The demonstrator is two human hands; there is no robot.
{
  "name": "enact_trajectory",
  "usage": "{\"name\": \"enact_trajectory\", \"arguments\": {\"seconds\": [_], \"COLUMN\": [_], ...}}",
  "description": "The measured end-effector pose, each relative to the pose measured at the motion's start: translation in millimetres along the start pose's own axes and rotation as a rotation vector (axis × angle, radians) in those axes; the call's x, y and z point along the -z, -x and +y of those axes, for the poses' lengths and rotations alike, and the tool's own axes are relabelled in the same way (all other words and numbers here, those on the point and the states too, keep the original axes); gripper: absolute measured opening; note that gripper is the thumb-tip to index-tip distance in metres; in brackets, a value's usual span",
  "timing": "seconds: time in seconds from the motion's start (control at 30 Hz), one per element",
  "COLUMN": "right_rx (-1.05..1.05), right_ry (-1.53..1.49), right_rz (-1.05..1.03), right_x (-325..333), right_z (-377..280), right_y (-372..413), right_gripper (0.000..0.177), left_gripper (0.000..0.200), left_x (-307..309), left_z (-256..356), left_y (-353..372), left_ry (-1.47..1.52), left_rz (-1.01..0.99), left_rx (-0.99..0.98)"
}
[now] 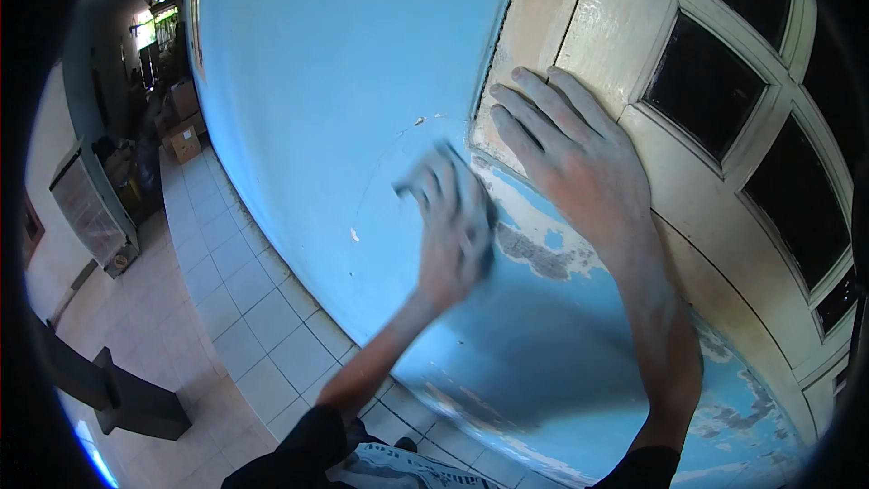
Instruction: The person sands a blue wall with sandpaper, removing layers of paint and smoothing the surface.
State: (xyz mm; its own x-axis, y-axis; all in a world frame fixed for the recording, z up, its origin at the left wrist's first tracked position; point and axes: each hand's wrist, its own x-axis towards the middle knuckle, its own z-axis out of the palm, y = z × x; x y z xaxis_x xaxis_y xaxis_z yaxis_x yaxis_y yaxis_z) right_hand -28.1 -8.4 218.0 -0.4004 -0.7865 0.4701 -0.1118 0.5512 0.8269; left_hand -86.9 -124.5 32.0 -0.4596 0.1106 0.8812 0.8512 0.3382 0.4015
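Observation:
My left hand (448, 226) is at the light blue wall (362, 63), blurred by motion, its fingers bent and pressed toward the surface. A small dark edge shows at its fingertips, too smeared to make out. Fine grey-white dust covers both hands. To the right, my right hand (584, 163) lies flat with its fingers stretched out on the cream door frame (534, 27), beside the wall's edge. Between and below the hands, the wall has a peeled patch (534, 249) of white and grey. Small white chips mark the paint left of my left hand.
A cream door (625, 45) with dark glass panes (706, 81) stands at the right. White floor tiles (262, 335) run along the wall's foot. At the left are a dark post base (145, 403), a leaning framed panel (90, 199) and cardboard boxes (186, 143).

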Motion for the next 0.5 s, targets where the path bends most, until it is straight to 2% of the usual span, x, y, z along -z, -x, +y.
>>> {"name": "enact_trajectory", "arguments": {"seconds": [0.03, 0.13, 0.23, 0.3, 0.37, 0.4, 0.5], "right_rx": [-0.010, -0.032, -0.036, -0.032, -0.032, -0.031, -0.032], "right_ry": [-0.017, -0.048, -0.045, -0.026, -0.066, -0.070, -0.072], "right_rz": [0.016, 0.046, 0.056, 0.050, 0.054, 0.053, 0.049], "right_x": [-0.3, -0.5, -2.0, -1.9, -1.1, -0.8, -0.2], "right_z": [-0.4, 0.0, -1.8, -1.4, -0.7, 0.0, -1.9], "right_y": [0.3, -1.0, -1.0, -0.2, -0.8, -1.6, -0.5], "right_gripper": [0.032, 0.030, 0.029, 0.029, 0.029, 0.029, 0.027], "left_gripper": [0.055, 0.055, 0.055, 0.055, 0.054, 0.053, 0.053], "left_x": [6.2, 14.4, -7.8, -3.7, 6.8, 18.0, 5.3], "left_z": [-4.8, 1.0, 22.4, 18.3, 6.2, 2.7, 6.6], "left_y": [-18.8, -39.6, 32.9, 25.5, -18.7, -35.4, -15.8], "left_ry": [0.062, 0.005, -0.051, -0.078, 0.029, 0.062, -0.019], "left_rz": [0.143, 0.178, -0.110, -0.163, 0.126, 0.123, 0.090], "left_rx": [0.012, 0.058, 0.025, 0.049, 0.012, 0.092, 0.030]}}
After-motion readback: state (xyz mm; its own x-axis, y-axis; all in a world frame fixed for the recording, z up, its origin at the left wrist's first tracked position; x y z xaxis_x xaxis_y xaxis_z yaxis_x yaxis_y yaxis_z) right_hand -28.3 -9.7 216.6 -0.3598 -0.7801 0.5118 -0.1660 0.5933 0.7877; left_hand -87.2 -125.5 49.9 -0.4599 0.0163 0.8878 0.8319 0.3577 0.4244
